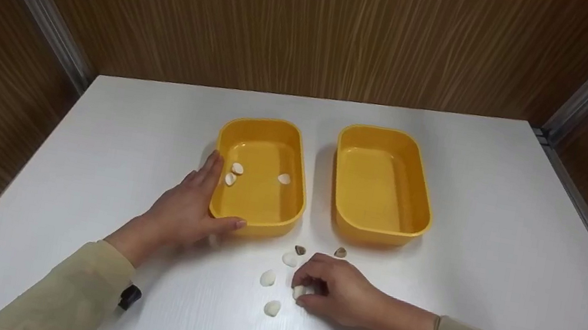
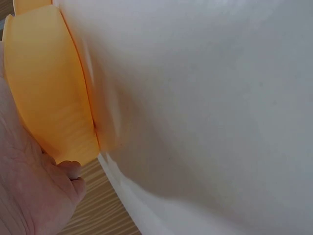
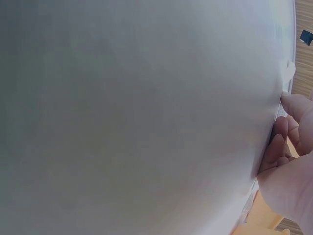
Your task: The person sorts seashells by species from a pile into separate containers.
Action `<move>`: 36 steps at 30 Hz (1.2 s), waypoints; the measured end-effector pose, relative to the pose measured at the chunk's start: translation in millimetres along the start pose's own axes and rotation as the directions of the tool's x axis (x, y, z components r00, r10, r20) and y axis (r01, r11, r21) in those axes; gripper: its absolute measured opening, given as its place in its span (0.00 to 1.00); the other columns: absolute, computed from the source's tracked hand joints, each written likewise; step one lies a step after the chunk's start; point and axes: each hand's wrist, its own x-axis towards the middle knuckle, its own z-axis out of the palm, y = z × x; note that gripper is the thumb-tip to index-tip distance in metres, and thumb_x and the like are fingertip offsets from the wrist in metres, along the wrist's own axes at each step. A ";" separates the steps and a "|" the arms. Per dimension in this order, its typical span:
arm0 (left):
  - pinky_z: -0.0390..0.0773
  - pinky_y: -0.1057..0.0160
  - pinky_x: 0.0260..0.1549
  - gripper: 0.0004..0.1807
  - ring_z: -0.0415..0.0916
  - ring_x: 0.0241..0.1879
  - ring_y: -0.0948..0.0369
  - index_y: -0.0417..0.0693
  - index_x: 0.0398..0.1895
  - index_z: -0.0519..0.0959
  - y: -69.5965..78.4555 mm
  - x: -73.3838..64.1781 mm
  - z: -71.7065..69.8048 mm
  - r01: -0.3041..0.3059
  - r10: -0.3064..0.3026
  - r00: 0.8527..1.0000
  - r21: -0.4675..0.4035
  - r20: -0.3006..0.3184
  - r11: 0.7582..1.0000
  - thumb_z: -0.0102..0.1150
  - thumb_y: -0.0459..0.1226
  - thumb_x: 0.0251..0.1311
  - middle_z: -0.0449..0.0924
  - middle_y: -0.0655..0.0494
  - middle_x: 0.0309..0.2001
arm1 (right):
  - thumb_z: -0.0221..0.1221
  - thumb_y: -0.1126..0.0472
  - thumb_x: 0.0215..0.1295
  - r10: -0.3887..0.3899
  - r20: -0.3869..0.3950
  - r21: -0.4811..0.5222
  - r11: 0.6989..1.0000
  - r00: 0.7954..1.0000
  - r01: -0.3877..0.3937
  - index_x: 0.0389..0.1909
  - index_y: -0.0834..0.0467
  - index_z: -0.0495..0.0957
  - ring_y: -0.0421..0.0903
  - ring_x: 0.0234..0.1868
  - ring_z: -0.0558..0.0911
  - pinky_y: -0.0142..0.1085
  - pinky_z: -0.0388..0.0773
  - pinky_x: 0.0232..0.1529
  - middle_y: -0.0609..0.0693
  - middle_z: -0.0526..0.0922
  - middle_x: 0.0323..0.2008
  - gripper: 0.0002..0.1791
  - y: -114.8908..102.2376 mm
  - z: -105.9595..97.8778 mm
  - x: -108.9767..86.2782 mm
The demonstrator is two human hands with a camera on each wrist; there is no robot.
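My left hand [image 1: 184, 212] rests against the left yellow container [image 1: 253, 231], fingers lying fairly straight along its left wall and thumb across the near rim. Its outer wall [image 2: 46, 83] fills the upper left of the left wrist view. Inside that container are three white seashells, one of them a shell [image 1: 284, 178] near the right wall. Low over the table, my right hand [image 1: 347, 293] pinches a white seashell [image 1: 299, 292] between thumb and fingers, which partly hide it. In the right wrist view only the edge of the right hand [image 3: 288, 152] shows, its fingers curled at the tabletop.
A second yellow container [image 1: 377, 236] stands to the right, with nothing in it. Several loose shells lie on the white table [image 1: 174, 312] near the right hand, including a white shell [image 1: 272, 308] and a brown shell [image 1: 340, 252]. Wood-grain panels [image 1: 317, 25] enclose the table.
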 end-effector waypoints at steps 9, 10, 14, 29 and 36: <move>0.51 0.45 0.80 0.74 0.43 0.84 0.44 0.44 0.87 0.31 -1.2 -0.3 2.7 0.008 -0.008 1.000 -0.007 0.000 1.000 0.52 0.80 0.57 0.29 0.48 0.87 | 0.73 0.65 0.63 -0.024 0.000 0.001 1.000 1.000 0.024 0.42 0.53 0.85 0.39 0.35 0.77 0.28 0.75 0.37 0.46 0.81 0.38 0.09 0.5 -0.3 -1.0; 0.51 0.44 0.80 0.74 0.44 0.84 0.43 0.44 0.87 0.31 -1.3 -0.8 2.7 0.008 -0.008 1.000 -0.006 0.001 1.000 0.52 0.81 0.57 0.29 0.47 0.87 | 0.73 0.65 0.63 -0.029 0.000 -0.002 1.000 1.000 0.029 0.42 0.53 0.85 0.39 0.35 0.77 0.28 0.75 0.37 0.46 0.81 0.38 0.09 0.4 -0.2 -0.9; 0.51 0.43 0.79 0.74 0.43 0.84 0.43 0.44 0.87 0.31 -1.2 -2.5 2.7 0.014 -0.014 1.000 -0.011 0.002 1.000 0.53 0.80 0.57 0.29 0.47 0.87 | 0.74 0.65 0.63 -0.047 0.003 -0.009 0.999 0.999 0.047 0.41 0.53 0.85 0.40 0.35 0.78 0.28 0.75 0.37 0.46 0.81 0.37 0.09 -0.1 -0.7 -0.9; 0.51 0.43 0.79 0.74 0.42 0.84 0.44 0.45 0.87 0.29 0.5 -1.5 0.0 0.020 -0.020 1.000 -0.012 0.009 1.000 0.52 0.81 0.56 0.29 0.48 0.87 | 0.75 0.67 0.61 0.029 0.029 0.107 0.994 0.999 -0.032 0.38 0.54 0.84 0.38 0.34 0.78 0.29 0.78 0.36 0.46 0.82 0.32 0.10 -1.3 -3.0 2.3; 0.49 0.46 0.80 0.75 0.42 0.84 0.45 0.43 0.87 0.30 -0.3 0.0 -0.6 0.002 -0.002 1.000 -0.005 0.004 1.000 0.51 0.81 0.56 0.29 0.47 0.87 | 0.73 0.69 0.63 0.039 0.055 0.078 0.996 0.998 -0.043 0.40 0.55 0.85 0.36 0.34 0.77 0.29 0.78 0.37 0.42 0.82 0.32 0.10 -1.6 -7.0 3.5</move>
